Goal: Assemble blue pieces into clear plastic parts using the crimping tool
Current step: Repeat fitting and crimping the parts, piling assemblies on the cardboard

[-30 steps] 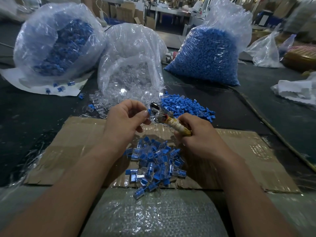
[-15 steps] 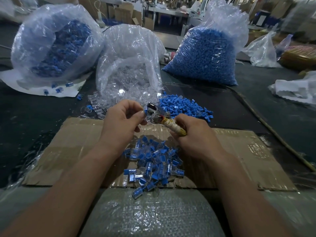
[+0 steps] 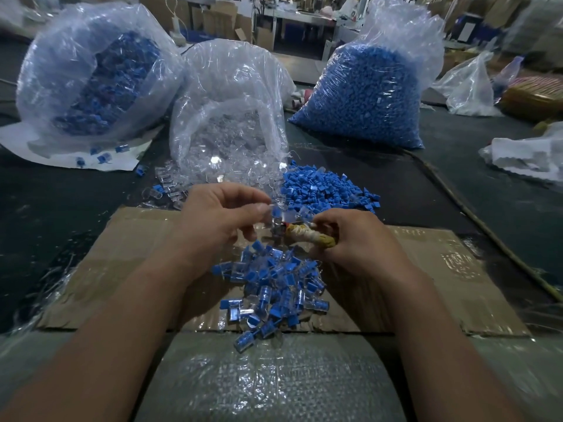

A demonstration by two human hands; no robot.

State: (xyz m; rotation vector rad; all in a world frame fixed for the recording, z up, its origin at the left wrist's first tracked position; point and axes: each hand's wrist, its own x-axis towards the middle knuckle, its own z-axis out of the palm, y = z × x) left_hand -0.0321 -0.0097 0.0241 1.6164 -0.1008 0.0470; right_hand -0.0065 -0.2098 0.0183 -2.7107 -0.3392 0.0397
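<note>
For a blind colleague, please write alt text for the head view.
Left hand pinches a blue-and-clear part at the crimping tool gripped by the right hand, above a pile of such parts on cardboard. A bag of clear parts stands behind.

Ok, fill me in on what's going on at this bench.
Small parts are being assembled. The left hand pinches a clear part with blue in it, close to the crimping tool gripped by the right hand. A pile of assembled pieces lies on the cardboard, with loose blue pieces beyond.
</note>
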